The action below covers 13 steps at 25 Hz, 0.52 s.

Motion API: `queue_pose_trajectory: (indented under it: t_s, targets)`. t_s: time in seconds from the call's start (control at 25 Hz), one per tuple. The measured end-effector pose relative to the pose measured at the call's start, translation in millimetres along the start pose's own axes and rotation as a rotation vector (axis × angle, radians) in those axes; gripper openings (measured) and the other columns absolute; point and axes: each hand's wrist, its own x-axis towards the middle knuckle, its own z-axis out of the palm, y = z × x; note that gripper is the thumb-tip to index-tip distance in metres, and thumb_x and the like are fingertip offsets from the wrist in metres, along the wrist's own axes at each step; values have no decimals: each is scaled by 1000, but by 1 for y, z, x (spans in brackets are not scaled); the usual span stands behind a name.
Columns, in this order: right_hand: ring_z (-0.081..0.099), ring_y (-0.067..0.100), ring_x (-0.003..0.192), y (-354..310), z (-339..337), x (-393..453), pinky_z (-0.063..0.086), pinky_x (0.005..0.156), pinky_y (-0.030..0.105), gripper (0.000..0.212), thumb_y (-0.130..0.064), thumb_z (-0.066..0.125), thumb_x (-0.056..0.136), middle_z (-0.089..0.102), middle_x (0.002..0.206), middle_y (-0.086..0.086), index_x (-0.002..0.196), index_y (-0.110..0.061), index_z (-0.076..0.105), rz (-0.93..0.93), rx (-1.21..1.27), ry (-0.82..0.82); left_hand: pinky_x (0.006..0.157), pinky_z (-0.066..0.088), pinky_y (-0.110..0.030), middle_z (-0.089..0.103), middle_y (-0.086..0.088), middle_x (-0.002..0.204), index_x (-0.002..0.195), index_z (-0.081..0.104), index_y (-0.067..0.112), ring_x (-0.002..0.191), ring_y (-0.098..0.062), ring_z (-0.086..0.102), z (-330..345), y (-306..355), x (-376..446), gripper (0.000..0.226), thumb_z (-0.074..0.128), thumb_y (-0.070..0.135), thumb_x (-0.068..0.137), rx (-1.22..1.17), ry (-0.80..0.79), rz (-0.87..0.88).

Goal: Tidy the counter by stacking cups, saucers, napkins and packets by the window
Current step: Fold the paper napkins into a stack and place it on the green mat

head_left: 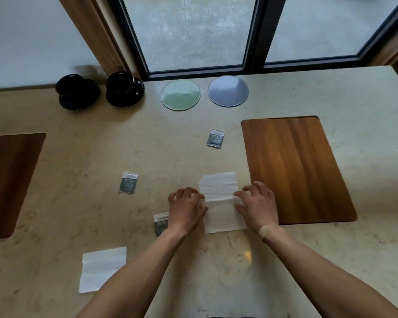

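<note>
The counter [147,145] is pale, marbled stone, glossy enough to catch a small glare near the front edge, and it runs right up to a dark-framed window [253,35] at the far side, with a wooden jamb [94,31] and a plain wall to the left of it. Two wooden panels sit flush in the stone: one [296,168] at the right, another [10,184] cut off at the left edge.

At the middle, near side, a white napkin [221,200] lies flat, creased across its width. The left hand [186,210] pinches its left edge with curled fingers; the right hand [257,205] does the same on the right edge. A second napkin [101,269] lies near left, partly under the left forearm.

Three grey packets are scattered well apart: one [215,138] far of the hands, one [128,182] to the left, one [161,223] half hidden behind the left wrist.

By the window stand two black cups on saucers [78,90] [124,88] at far left, then a green glass disc [180,94] and a grey one [228,91] beside it
</note>
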Motion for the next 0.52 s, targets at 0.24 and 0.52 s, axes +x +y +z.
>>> queue_pose_trajectory:
  t_s: [0.24, 0.52]
  targets:
    - [21, 24, 140, 0, 2, 7, 21, 112, 41, 29, -47, 53, 93, 49, 137, -4, 119, -35, 60, 58, 91, -23, 101, 21, -34, 53, 6, 122, 111, 63, 31, 119, -18, 43, 11, -4, 9, 29, 59, 45, 87, -43, 16, 15]
    - [18, 23, 141, -2, 0, 10, 19, 115, 41, 24, -47, 54, 93, 46, 139, -6, 110, -33, 63, 89, 110, -62, 99, 26, -34, 54, 5, 118, 104, 65, 27, 116, -18, 44, 15, -2, 12, 21, 56, 41, 90, -55, 37, 18]
